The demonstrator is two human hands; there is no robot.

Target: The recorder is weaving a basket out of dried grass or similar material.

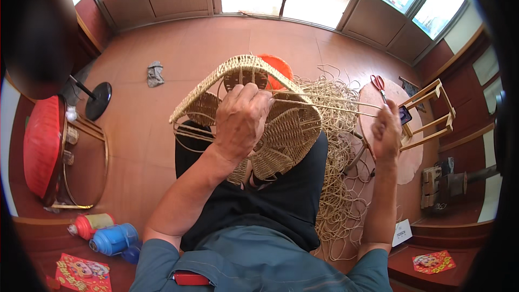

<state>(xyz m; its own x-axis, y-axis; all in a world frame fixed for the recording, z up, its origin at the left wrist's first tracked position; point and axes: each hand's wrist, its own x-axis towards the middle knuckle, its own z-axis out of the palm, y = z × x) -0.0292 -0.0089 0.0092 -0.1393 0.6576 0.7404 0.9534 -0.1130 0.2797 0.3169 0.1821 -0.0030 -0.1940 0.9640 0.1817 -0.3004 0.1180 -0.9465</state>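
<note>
Resting the woven piece (294, 135) over the lap (259, 211). Holding it near the upper rim (216, 74) with the left hand (243, 119), curled closed, exact grasp partly hidden; with the right hand (387, 130), curled closed, seemingly gripping the doubled strand (330, 98), stretched between both. Probably at the step of tightening a weave. Next, calling for steady tension, clear of the cord heap (338, 194).
</note>
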